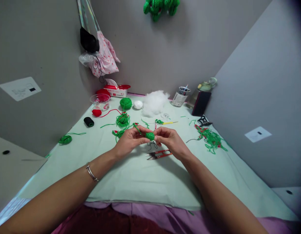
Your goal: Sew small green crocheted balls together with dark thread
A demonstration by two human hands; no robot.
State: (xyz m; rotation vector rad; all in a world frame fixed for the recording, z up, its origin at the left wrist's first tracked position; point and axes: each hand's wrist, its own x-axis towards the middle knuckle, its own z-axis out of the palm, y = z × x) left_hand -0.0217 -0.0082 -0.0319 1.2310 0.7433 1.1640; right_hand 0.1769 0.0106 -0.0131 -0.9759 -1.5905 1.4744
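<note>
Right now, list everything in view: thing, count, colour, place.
crochet piece: 1, green, in hands
scissors: 1, red-handled, below hands
hook: 1, yellow, beyond hands
stuffing: 1 heap, white, table back
small ball: 1, white, left of stuffing
yarn ball: 1, green, beside it
yarn tangle: uncountable, green/red, right; more centre-left
spool: 1, black, left
tub: 1, clear, back left
tissue box: 1, red/white, behind tub
pen tin: 1, pale label, back right
phone: 1, dark, against bottle: 1, greenish
bag: 1, pink, hanging left
cloth: 1, pale green, on table
bracelet: 1, silver, left wrist
hands: 2, left, right, centre
</note>
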